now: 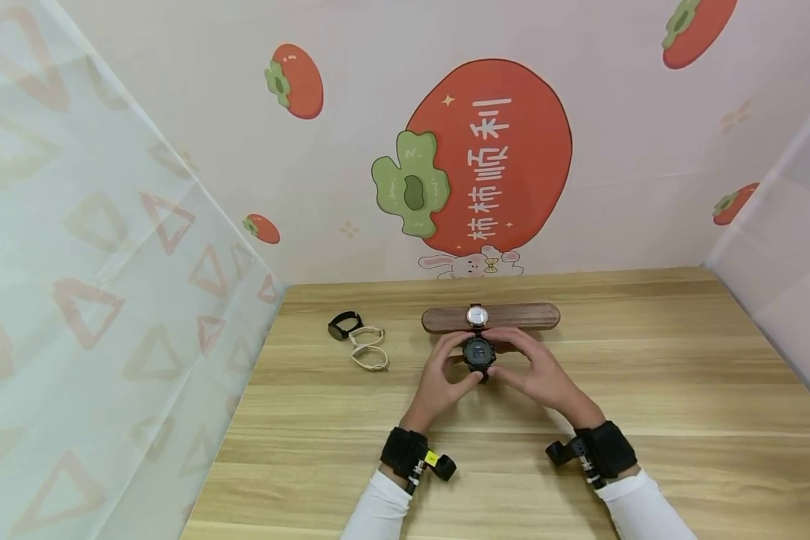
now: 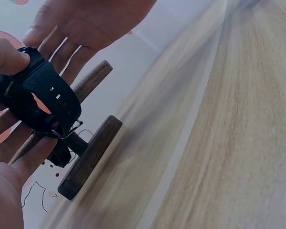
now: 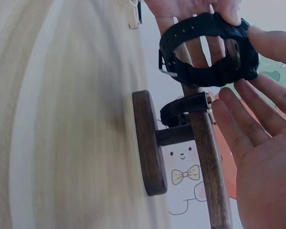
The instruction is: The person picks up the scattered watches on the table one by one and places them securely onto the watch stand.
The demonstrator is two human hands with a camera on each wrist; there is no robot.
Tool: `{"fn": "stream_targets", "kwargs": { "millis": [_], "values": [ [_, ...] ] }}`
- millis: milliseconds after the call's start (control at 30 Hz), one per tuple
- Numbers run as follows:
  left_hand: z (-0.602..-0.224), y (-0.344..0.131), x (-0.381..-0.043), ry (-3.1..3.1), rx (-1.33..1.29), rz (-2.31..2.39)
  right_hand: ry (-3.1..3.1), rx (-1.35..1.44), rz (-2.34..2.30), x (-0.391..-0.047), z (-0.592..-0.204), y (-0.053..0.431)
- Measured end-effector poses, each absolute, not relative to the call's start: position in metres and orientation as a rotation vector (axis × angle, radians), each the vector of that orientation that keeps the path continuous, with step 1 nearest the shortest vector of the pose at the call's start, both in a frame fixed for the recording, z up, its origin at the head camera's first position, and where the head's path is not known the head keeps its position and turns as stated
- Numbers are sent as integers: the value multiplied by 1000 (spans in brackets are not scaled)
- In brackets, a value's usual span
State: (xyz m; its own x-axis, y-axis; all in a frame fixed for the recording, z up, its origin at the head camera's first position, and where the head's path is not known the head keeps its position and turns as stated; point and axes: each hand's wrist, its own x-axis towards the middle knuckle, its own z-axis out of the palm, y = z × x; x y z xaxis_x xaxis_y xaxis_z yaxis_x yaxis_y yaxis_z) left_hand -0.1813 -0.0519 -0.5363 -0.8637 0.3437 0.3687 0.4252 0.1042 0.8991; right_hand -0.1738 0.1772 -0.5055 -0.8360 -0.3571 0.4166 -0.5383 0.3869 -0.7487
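Observation:
Both hands hold a black wristwatch (image 1: 478,352) with a round dark dial, its strap buckled into a loop. My left hand (image 1: 439,376) pinches it at the left side, and my right hand (image 1: 543,377) at the right. In the right wrist view, the strap loop (image 3: 195,28) hangs above the table in front of a wooden T-shaped watch stand (image 3: 150,143). Around the bar of that stand (image 1: 529,316) sits another watch (image 1: 477,316) with a white face and gold-coloured case, just behind the black one.
On the table's left part lie a black band (image 1: 344,325) and pale bands (image 1: 370,358), close together. A printed backdrop (image 1: 351,165) rises behind the wooden table (image 1: 648,375). A patterned sheet (image 1: 108,300) hangs along the left side.

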Motion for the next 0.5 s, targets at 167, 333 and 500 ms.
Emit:
{"fn": "stream_targets", "kwargs": {
  "millis": [167,333,500],
  "values": [
    [-535,-54,-181,-2270,-804,-1875,-2391,747,1347,-180,-502,187],
    [-535,-58,-180,-2279,-791,-1873,-2296,641,1235,-191,-499,204],
    [-538,-62,-180,-2278,-785,-1873,-2305,589,1088,-202,-499,223]
  ]
}}
